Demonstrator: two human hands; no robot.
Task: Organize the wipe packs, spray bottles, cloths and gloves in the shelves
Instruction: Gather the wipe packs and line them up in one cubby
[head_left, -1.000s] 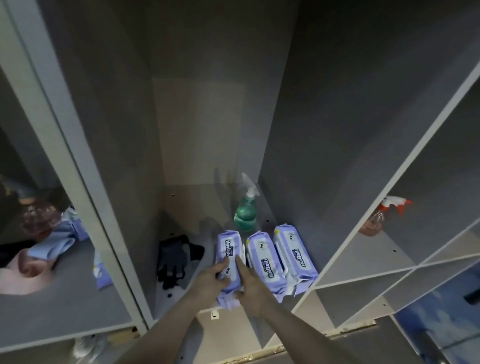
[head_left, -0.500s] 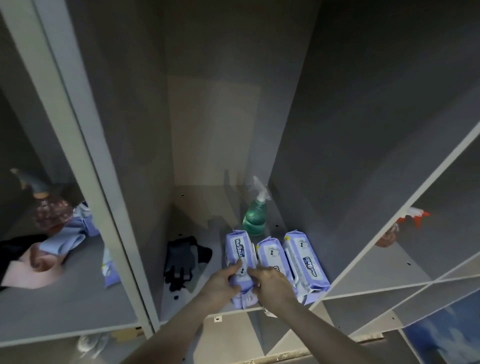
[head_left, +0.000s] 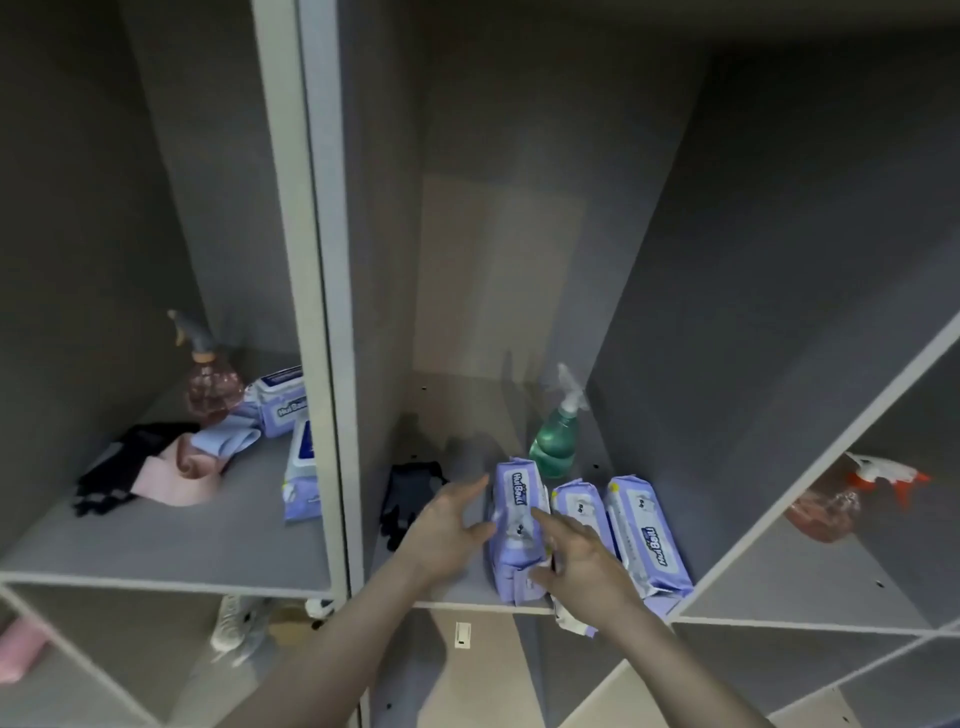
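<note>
While both hands hovered at the front edge of the middle shelf (head_left: 447, 592), neither one gripped anything. L hand (head_left: 448, 530) was spread, fingers straight and apart, thumb tip just beside or touching the left face of the nearest wipe pack (head_left: 514, 525); can't tell which. R hand (head_left: 582, 566) was likewise loose, fingers straight, index laid across that pack's top and the thumb near its front end.

That pack stood on edge near the shelf's front edge, w/ two more wipe packs to its right: the middle pack (head_left: 579, 506), partly hidden by the R hand, and the right pack (head_left: 647, 535), close against the right wall, its front end reaching the shelf's front edge. All three lay side by side, touching or nearly so. Behind them, toward the back right corner, stood a green spray bottle (head_left: 555, 441), upright, white trigger head. Black gloves (head_left: 408, 499) lay toward the left side of the same shelf, just beside the L hand.

On the left shelf (head_left: 156, 545): a pink spray bottle (head_left: 210, 384) upright near the back, black gloves (head_left: 122, 467) and a pink cloth (head_left: 176, 473) mid-shelf, a blue cloth (head_left: 228, 436) behind them, plus two wipe packs (head_left: 298, 467) by the right wall.

On the right shelf (head_left: 779, 587), an orange spray bottle (head_left: 831, 506) lay tipped on its side, red-and-white trigger pointing right.
</note>
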